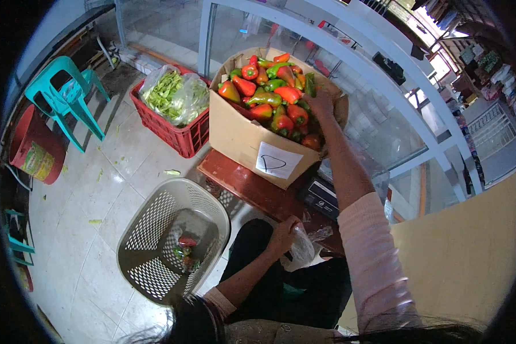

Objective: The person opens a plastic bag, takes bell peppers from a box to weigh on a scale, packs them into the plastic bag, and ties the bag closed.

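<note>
A cardboard box [235,129], heaped with red, green and mixed-colour peppers [266,97], stands on a reddish-brown bench. My right hand [321,105] reaches to the right side of the heap and touches the peppers there; its fingers are too hidden to show whether it grips one. Down over my lap, my left hand [283,236] is closed on the top of a clear plastic bag [299,251], which hangs loose. Left of my legs, a grey-beige laundry basket [137,238] on the floor has a few bagged peppers [186,252] at its bottom.
A red crate [163,127] with bagged green vegetables sits left of the box. A dark scale [322,198] rests on the bench [241,180] near my right forearm. A teal chair [63,94] and a red bucket [37,149] stand far left. Framed glass panels [372,109] rise behind the box.
</note>
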The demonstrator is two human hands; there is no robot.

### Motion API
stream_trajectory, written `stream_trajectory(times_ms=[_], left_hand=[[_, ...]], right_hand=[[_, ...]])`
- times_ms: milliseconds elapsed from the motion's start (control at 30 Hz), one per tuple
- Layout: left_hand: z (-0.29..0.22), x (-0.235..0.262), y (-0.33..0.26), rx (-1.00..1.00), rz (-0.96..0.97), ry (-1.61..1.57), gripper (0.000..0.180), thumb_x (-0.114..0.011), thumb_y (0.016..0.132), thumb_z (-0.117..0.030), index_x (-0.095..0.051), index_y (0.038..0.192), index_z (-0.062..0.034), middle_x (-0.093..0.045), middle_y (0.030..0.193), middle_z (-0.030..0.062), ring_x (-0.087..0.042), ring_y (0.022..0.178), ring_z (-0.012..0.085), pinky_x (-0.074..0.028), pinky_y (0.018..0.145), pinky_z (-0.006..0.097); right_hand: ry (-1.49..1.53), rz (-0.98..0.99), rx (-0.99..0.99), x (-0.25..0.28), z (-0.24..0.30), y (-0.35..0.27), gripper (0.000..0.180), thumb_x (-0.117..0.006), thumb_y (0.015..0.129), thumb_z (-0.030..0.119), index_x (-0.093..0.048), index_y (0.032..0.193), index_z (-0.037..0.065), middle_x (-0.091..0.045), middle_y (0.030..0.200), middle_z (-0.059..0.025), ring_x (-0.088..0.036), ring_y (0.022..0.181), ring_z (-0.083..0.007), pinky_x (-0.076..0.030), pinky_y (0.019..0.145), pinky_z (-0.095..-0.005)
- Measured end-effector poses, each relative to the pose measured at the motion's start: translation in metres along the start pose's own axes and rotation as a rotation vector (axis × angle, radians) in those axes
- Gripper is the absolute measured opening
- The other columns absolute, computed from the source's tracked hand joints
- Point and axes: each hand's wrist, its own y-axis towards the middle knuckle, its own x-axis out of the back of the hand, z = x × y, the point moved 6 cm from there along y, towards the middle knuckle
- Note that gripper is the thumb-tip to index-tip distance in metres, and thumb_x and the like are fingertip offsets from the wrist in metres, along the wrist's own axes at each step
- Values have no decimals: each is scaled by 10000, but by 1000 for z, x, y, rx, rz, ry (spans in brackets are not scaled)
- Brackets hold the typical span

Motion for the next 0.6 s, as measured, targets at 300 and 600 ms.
stream_trajectory(times_ms=[300,600], left_hand=[[7,-12,3,88,70,-44,194,-448,744,24,-477,934,-2,-546,840,161,-547,784,284,-419,710,360],[8,-4,0,78,91,-157,193,-439,741,20,-484,925,-13,-553,843,146,-552,806,257,-418,726,358]], right_hand=[[117,-156,210,30,9,15,334,-668,646,283,-579,844,29,-587,817,-174,-565,837,-317,-435,728,-404],[90,236,526,4,136,-27,312,-672,671,242,-603,928,80,-588,889,-137,-563,864,-302,-443,764,-395]])
